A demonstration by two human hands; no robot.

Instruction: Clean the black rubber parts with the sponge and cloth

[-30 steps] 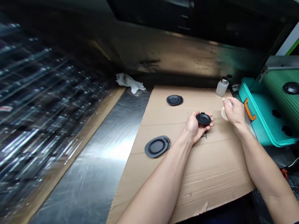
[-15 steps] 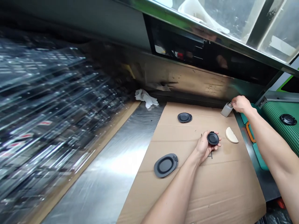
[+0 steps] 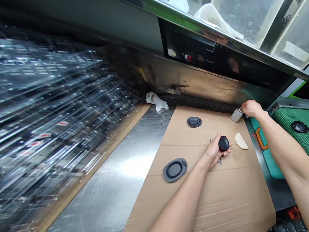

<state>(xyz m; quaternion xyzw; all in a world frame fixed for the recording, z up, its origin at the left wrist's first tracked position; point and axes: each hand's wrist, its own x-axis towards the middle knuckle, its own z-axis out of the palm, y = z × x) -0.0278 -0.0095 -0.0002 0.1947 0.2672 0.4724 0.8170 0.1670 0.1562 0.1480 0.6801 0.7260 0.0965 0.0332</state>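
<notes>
A small round black plastic lid (image 3: pixel 224 143) rests in my left hand (image 3: pixel 213 150), the fingers closed around its edge. It is held above the cardboard, dished side up. Out at the far right of the cardboard, my right hand (image 3: pixel 251 108) has its fingers closed at the metal top of a small translucent bottle (image 3: pixel 237 115). The fingertips are partly hidden behind that top. Two more dark lid-like parts lie flat: a black one (image 3: pixel 194 121) farther back, and a larger grey oval one (image 3: pixel 175 169) left of my left forearm. A cream half-round pad (image 3: pixel 241 141) lies between my hands.
The cardboard sheet (image 3: pixel 231 193) covers part of a metal bench (image 3: pixel 116 170). Stacked clear plastic trays (image 3: pixel 60 129) fill the left, and a white glove (image 3: pixel 156 101) lies behind. At right are a teal case (image 3: pixel 272 161) and a green conveyor belt (image 3: pixel 289 116) carrying a black part (image 3: pixel 299 126).
The camera view has shifted slightly, moving the scene rightward. The lid in my left hand has tilted a little. My right hand stays at the bottle's top.
</notes>
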